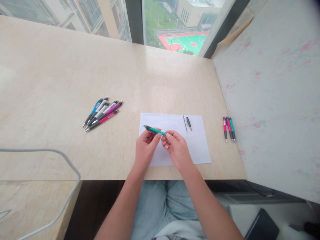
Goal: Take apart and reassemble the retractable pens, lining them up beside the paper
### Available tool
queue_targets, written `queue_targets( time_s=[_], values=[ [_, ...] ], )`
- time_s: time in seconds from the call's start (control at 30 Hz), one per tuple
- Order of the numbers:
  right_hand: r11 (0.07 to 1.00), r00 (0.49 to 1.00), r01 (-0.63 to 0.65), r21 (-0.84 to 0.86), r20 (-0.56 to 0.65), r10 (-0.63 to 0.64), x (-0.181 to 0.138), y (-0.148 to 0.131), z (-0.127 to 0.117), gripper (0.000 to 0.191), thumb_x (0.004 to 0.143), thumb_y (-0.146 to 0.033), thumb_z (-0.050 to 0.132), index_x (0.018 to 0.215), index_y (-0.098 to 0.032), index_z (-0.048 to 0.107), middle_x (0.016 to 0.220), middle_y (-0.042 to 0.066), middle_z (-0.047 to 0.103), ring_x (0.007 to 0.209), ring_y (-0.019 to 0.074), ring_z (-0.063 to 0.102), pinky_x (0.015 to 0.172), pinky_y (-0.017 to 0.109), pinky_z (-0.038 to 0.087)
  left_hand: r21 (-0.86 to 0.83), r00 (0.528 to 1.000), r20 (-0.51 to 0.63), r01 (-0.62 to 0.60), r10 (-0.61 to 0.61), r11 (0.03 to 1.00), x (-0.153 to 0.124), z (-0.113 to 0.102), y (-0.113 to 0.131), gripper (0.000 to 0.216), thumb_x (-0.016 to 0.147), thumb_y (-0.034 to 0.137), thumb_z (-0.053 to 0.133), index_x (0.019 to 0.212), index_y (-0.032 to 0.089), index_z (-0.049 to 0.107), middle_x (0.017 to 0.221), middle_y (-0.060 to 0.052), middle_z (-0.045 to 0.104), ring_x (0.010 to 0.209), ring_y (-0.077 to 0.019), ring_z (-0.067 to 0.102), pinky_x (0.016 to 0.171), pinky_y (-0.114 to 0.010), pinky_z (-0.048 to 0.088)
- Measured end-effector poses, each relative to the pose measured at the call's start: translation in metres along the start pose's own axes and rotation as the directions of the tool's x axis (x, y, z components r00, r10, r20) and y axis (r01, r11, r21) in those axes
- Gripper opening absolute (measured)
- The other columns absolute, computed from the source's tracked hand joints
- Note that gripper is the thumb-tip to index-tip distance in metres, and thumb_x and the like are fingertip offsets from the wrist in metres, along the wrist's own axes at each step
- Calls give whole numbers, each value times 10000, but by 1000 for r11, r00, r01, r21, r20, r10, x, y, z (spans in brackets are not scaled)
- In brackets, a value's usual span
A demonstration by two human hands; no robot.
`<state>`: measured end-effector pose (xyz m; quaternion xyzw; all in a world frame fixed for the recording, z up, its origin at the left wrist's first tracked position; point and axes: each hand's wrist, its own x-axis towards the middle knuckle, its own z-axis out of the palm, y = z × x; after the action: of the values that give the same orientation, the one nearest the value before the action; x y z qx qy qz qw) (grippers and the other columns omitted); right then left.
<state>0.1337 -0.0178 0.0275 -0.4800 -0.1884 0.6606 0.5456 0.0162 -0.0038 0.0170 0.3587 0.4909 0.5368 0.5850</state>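
Observation:
A green pen barrel (158, 131) with a black clip end is gripped by my left hand (147, 142), tilted over the paper. My right hand (176, 146) is closed at the barrel's open lower end, thumb and forefinger pinched together. What sits between those fingertips is too small to make out. Below both hands lies a white sheet of paper (197, 150). On its upper right part rest a thin ink refill (185, 124) and, beside it, a black pen grip with a tip (189, 123), both separate from the barrel.
To the left, a loose pile of several pens (102, 113) lies in blue, white, purple and pink. Three assembled pens (228, 129) stand side by side near the flowered wall (270, 100). A grey cable (62, 154) curves over the table (62, 73) at the lower left.

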Motion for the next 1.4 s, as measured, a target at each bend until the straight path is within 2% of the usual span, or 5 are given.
queue_targets(
  time_s=[0.57, 0.9, 1.13, 1.23, 1.4],
  values=[
    [987, 996, -87, 137, -14, 89, 2, -2, -1, 143, 753, -231, 742, 875, -160, 765, 787, 30, 695, 703, 99, 597, 648, 219, 498, 385, 923, 25, -363, 384, 848, -4, 2, -4, 92, 828, 225, 718, 910, 232, 758, 938, -65, 716, 845, -194, 647, 763, -291, 505],
    [997, 999, -39, 68, 2, 39, 2, -4, 0, 166, 753, -267, 776, 898, -188, 760, 823, 19, 697, 725, 90, 591, 670, 211, 488, 357, 939, 4, -322, 343, 877, -1, -3, -11, 174, 870, 300, 687, 1002, 189, 713, 967, -62, 742, 808, -166, 701, 745, -294, 565],
    [959, 988, 125, -255, -57, -144, 1, 0, -6, 154, 801, -325, 728, 907, -214, 708, 796, 1, 687, 707, 116, 602, 649, 253, 466, 175, 981, -98, -152, 170, 973, -2, -3, -5, 254, 827, 353, 741, 1005, 173, 730, 962, -79, 759, 850, -182, 709, 773, -304, 573],
    [789, 946, 215, -575, -77, -314, 1, -4, -19, 178, 851, -377, 662, 911, -212, 696, 818, 18, 689, 711, 146, 604, 632, 283, 462, 110, 983, -129, -119, 133, 987, -1, -3, -5, 270, 813, 361, 756, 999, 167, 733, 977, -90, 758, 855, -183, 702, 766, -299, 565],
    [64, 750, 216, -974, 123, -650, 15, -19, -53, 167, 905, -286, 555, 904, -206, 702, 855, 51, 689, 799, 197, 571, 781, 361, 458, 58, 989, -112, -95, 101, 994, -2, -2, -6, 259, 807, 351, 763, 991, 172, 735, 1012, -95, 754, 891, -189, 700, 783, -302, 561]
  ],
)
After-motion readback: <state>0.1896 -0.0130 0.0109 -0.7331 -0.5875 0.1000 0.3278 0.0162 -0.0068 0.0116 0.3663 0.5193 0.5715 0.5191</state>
